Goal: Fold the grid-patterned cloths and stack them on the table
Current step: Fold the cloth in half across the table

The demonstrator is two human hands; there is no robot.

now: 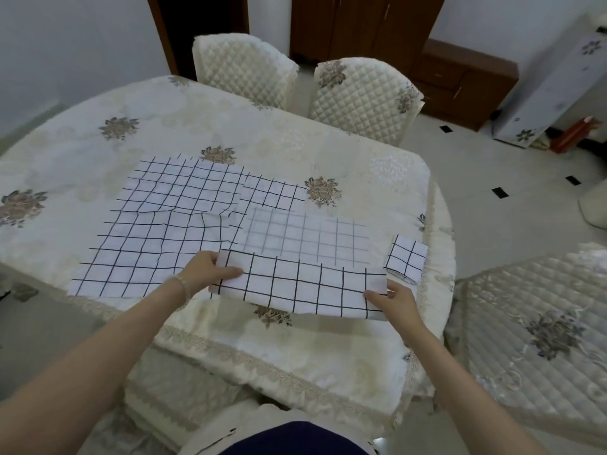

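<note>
Head view, hands (207, 272) (392, 298) pinching cloth (302, 287) edge corners

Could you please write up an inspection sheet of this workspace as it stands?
Surface: table under a cream floral cover.
Job's things: cloth being folded, near edge turned up; large open cloth at left; another open cloth behind; small folded cloth at right.
Clutter: nothing seen.
Grippers: left hand pinches the fold's left end; right hand pinches its right end.
Cables: nothing seen.
Surroundings: quilted chairs, wooden cabinet, tiled floor.
</note>
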